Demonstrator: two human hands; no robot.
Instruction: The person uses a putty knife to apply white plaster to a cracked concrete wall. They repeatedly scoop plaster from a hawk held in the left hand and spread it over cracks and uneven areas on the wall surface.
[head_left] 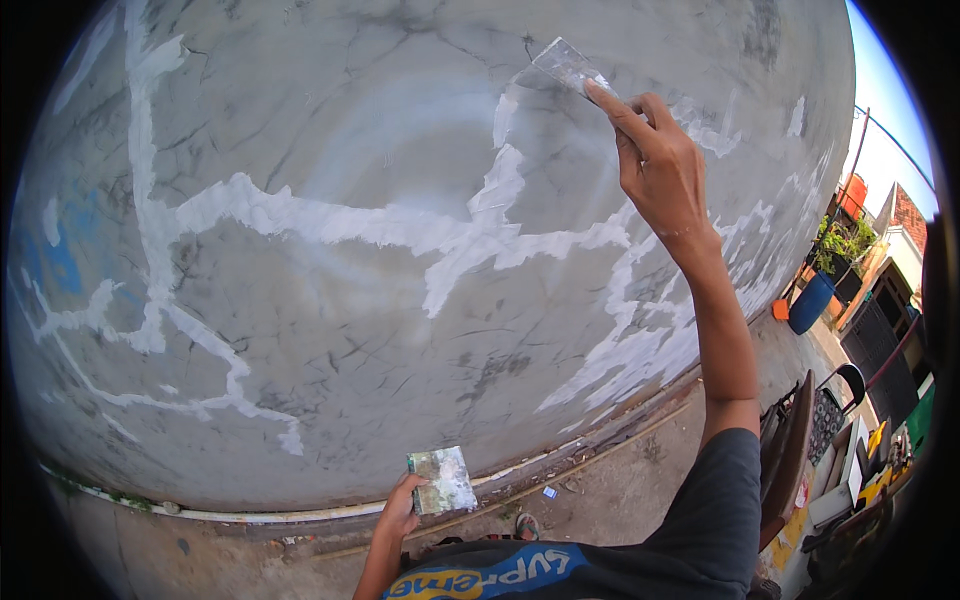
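Observation:
My right hand is raised at the upper right, gripping a flat scraper whose wide edge is against the grey wall. The blade meets the wall at the top of a white filler streak that branches upward from a long horizontal one. Low in front of my body, my left hand holds a square filler board by its left edge. White paste and greenish stains show on the board's face. Dark cracks run through the plaster around the scraper.
A pale pipe runs along the wall's foot. To the right are a chair, a pile of odds and ends, and a blue barrel beside potted plants. A small blue-white scrap lies on the ground.

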